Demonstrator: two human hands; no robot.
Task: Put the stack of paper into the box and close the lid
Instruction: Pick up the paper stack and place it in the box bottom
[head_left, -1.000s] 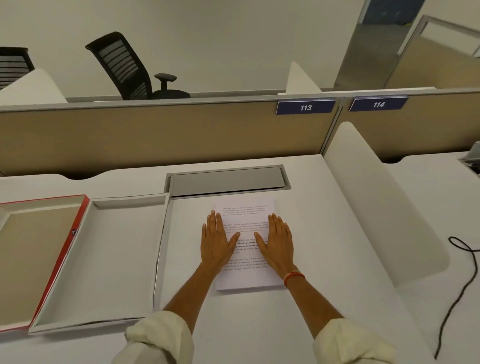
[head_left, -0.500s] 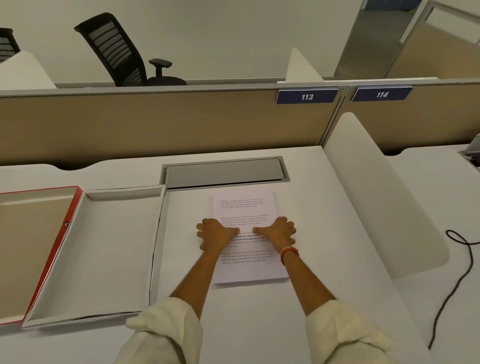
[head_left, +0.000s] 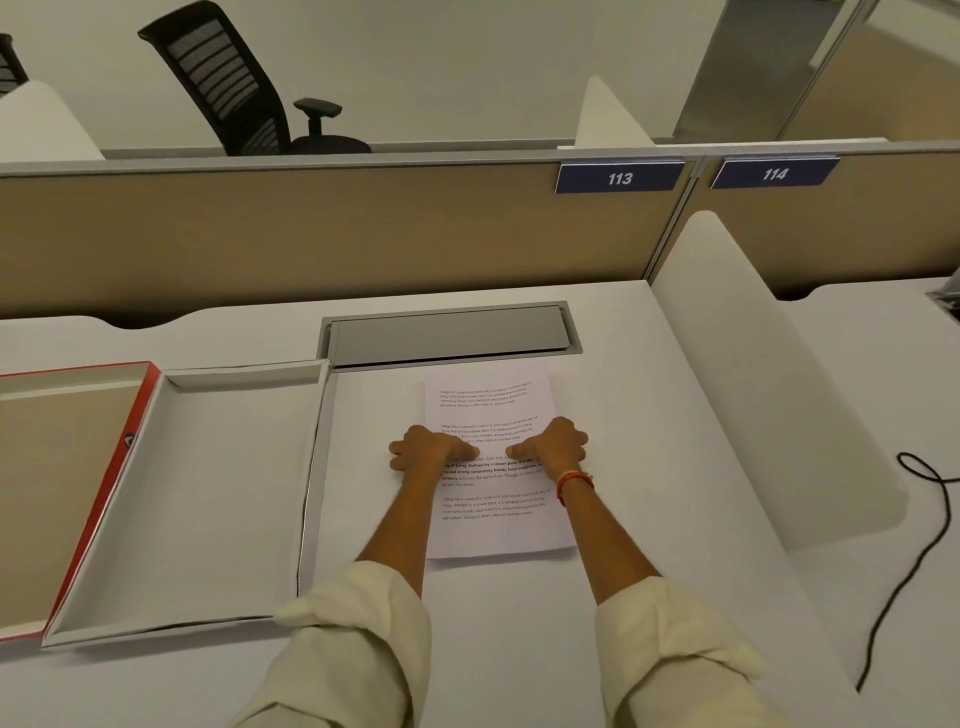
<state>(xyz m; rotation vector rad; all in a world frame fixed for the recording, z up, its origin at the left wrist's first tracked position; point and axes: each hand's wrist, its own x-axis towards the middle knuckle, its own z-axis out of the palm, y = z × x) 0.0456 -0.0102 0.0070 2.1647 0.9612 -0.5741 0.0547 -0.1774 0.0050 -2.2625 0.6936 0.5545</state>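
A stack of white printed paper (head_left: 488, 400) lies flat on the white desk, a little right of centre. My left hand (head_left: 431, 452) is curled over its left edge and my right hand (head_left: 550, 447) over its right edge. Both thumbs press on the top sheet, pointing at each other. The fingertips are hidden at the paper's sides. To the left, the open box lies flat: a shallow white tray (head_left: 197, 493) with nothing in it, and beside it the red-edged lid (head_left: 57, 467) with a tan inside, partly cut off by the frame.
A grey cable hatch (head_left: 447, 338) is set into the desk just behind the paper. A white side divider (head_left: 753, 374) stands to the right, with a black cable (head_left: 924, 519) beyond it. A tan partition (head_left: 311, 244) closes the back of the desk.
Both hands went from lying flat on the top sheet with fingers stretched to curled over the stack's left and right edges. The paper and the box have not moved.
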